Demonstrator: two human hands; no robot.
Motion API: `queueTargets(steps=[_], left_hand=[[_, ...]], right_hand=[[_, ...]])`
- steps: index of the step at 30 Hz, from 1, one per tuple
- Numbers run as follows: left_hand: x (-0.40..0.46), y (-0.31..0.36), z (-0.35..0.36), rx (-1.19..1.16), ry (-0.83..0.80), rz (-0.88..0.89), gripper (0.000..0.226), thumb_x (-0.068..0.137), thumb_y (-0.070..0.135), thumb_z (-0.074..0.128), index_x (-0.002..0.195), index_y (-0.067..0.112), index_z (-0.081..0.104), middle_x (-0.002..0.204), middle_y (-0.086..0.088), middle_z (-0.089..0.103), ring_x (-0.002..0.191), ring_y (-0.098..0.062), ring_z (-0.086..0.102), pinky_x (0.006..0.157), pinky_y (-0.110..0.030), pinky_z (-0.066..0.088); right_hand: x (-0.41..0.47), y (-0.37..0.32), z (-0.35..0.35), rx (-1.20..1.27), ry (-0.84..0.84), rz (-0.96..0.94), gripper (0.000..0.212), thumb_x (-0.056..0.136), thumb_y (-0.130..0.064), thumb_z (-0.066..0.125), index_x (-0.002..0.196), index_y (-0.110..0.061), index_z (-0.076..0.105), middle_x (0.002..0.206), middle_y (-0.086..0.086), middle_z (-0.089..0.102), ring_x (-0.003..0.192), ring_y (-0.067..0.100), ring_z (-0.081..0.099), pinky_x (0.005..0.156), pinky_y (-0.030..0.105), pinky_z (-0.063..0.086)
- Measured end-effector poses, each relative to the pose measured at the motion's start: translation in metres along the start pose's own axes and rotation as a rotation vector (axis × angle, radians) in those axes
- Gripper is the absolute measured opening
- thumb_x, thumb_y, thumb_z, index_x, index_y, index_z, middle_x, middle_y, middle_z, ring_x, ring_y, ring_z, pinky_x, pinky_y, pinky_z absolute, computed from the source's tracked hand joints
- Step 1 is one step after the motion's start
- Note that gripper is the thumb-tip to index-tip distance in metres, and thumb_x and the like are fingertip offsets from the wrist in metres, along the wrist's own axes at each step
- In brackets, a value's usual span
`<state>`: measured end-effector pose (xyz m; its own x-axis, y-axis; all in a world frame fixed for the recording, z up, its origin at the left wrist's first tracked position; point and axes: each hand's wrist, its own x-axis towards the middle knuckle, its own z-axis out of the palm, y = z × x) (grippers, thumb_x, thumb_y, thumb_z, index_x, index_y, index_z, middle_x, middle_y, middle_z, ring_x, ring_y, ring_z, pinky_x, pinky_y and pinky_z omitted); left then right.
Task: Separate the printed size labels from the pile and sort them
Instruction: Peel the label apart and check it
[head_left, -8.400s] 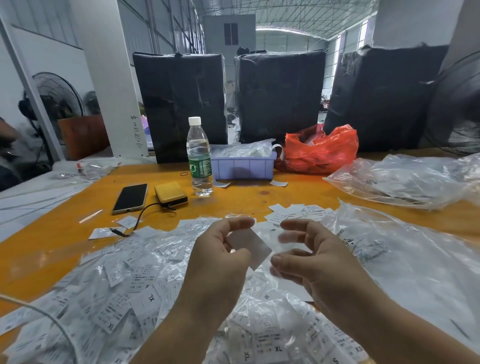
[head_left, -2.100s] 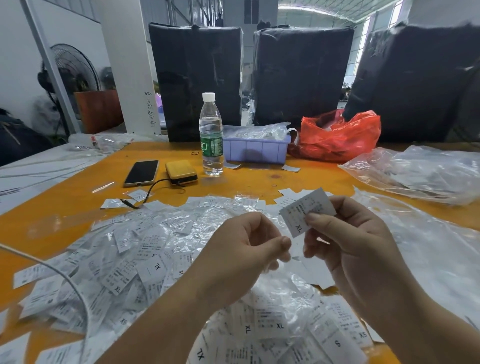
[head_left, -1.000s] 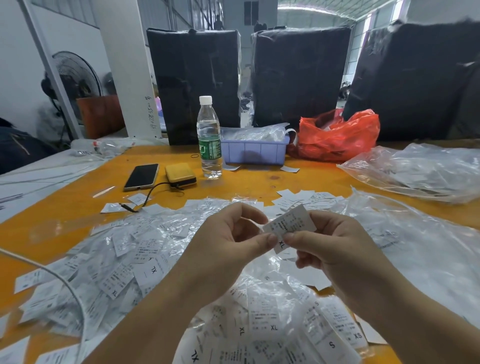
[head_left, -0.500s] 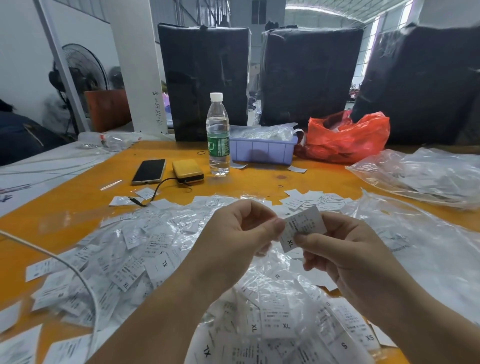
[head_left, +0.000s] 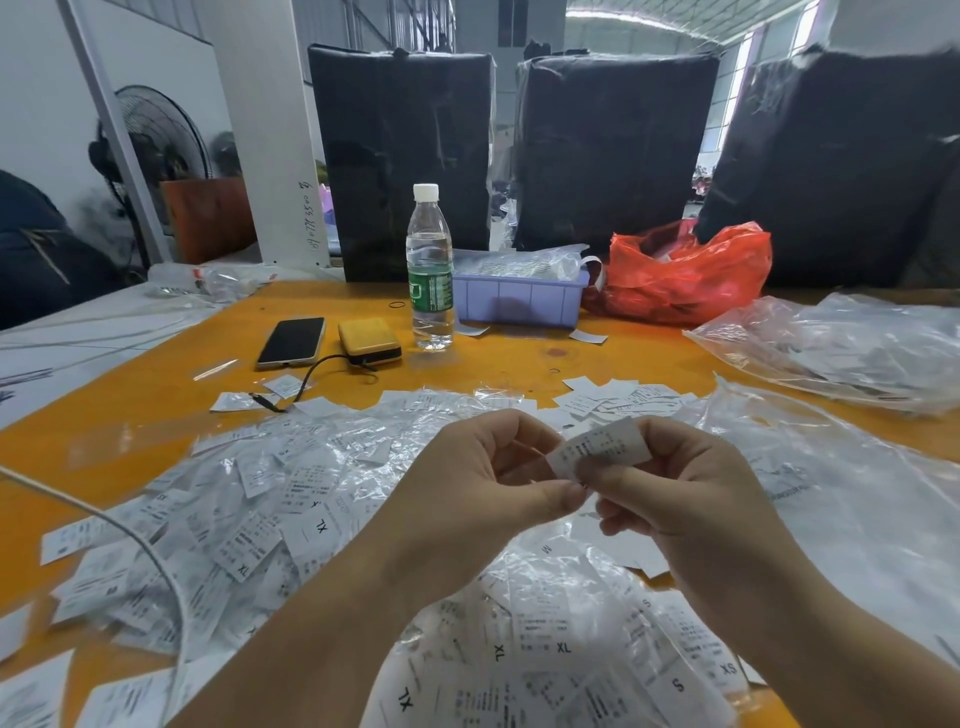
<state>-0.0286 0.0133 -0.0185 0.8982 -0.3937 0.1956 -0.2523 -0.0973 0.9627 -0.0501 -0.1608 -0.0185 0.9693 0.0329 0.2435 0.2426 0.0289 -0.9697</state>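
A: From the head view, what are the hands doing?

B: Both are raised over the pile of size labels (head_left: 270, 499). The right hand (head_left: 691, 499) pinches one printed label (head_left: 602, 449) between thumb and forefinger, its grip clamped on the lower edge. The left hand (head_left: 483, 483) meets it there: thumb tip touching the label's lower left corner, fingers curled, so that grip is clamped on the same label.

A: And where do the labels lie?

B: Spread across the orange counter (head_left: 156, 395), many in clear plastic sleeves, with XL, S and XS readable near the front. A small loose group (head_left: 618, 397) sits just beyond the hands.

A: Anything else on the counter?

B: A water bottle (head_left: 430, 270) stands upright beside a purple tray (head_left: 519, 304). A phone (head_left: 292, 342) and a yellow power bank (head_left: 369, 338) lie left of the bottle; a red bag (head_left: 691, 275) is right of the tray.
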Motion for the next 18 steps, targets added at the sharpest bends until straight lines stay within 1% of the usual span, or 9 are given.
queueTargets(steps=[3,5,7,9,12,18], left_hand=[[-0.0008,0.0017,0.0006,-0.023,-0.012,-0.007,0.023,0.077,0.009,0.081,0.096,0.016,0.070,0.091,-0.004,0.075,0.087,-0.018,0.071,0.078,-0.028,0.058],[-0.0015,0.0033,0.0007,-0.051,-0.002,-0.032,0.018,0.078,0.016,0.080,0.094,0.015,0.071,0.086,0.000,0.075,0.078,-0.010,0.069,0.070,-0.021,0.055],[-0.0014,0.0036,0.0007,-0.040,-0.003,-0.070,0.012,0.083,0.023,0.075,0.092,0.016,0.072,0.082,0.001,0.074,0.073,-0.008,0.065,0.070,-0.023,0.054],[-0.0010,0.0042,0.0015,-0.049,-0.002,-0.086,0.003,0.090,0.015,0.069,0.091,0.014,0.071,0.078,0.001,0.073,0.070,-0.009,0.063,0.071,-0.027,0.054],[-0.0010,0.0054,0.0015,-0.061,0.044,-0.074,0.006,0.091,0.010,0.065,0.087,0.011,0.070,0.074,-0.001,0.072,0.065,-0.010,0.062,0.067,-0.023,0.053],[-0.0009,0.0080,0.0000,-0.094,0.070,-0.070,0.007,0.090,0.013,0.066,0.084,0.012,0.068,0.073,-0.001,0.072,0.064,-0.011,0.062,0.064,-0.023,0.055]], right_hand=[[0.0002,0.0011,-0.0007,0.003,0.068,-0.029,0.015,0.080,0.001,0.070,0.078,-0.013,0.075,0.059,0.007,0.062,0.051,0.013,0.054,0.049,0.023,0.048],[0.0002,0.0012,-0.0003,0.010,0.092,-0.043,0.017,0.081,0.000,0.069,0.078,-0.015,0.075,0.058,0.007,0.062,0.050,0.014,0.055,0.048,0.023,0.048],[-0.0003,0.0019,0.0001,0.013,0.094,-0.054,0.017,0.082,-0.002,0.069,0.079,-0.018,0.075,0.059,0.006,0.064,0.051,0.015,0.056,0.050,0.025,0.050],[-0.0009,0.0027,0.0004,0.011,0.089,-0.062,0.017,0.081,-0.004,0.069,0.078,-0.020,0.074,0.060,0.005,0.065,0.053,0.016,0.058,0.052,0.026,0.051],[-0.0009,0.0019,0.0004,0.034,0.083,-0.071,0.016,0.081,-0.004,0.069,0.074,-0.017,0.073,0.061,0.004,0.064,0.055,0.015,0.059,0.053,0.025,0.049],[-0.0008,0.0004,0.0004,0.036,0.071,-0.073,0.022,0.084,-0.004,0.065,0.071,-0.020,0.071,0.068,0.007,0.064,0.059,0.017,0.060,0.053,0.028,0.049]])
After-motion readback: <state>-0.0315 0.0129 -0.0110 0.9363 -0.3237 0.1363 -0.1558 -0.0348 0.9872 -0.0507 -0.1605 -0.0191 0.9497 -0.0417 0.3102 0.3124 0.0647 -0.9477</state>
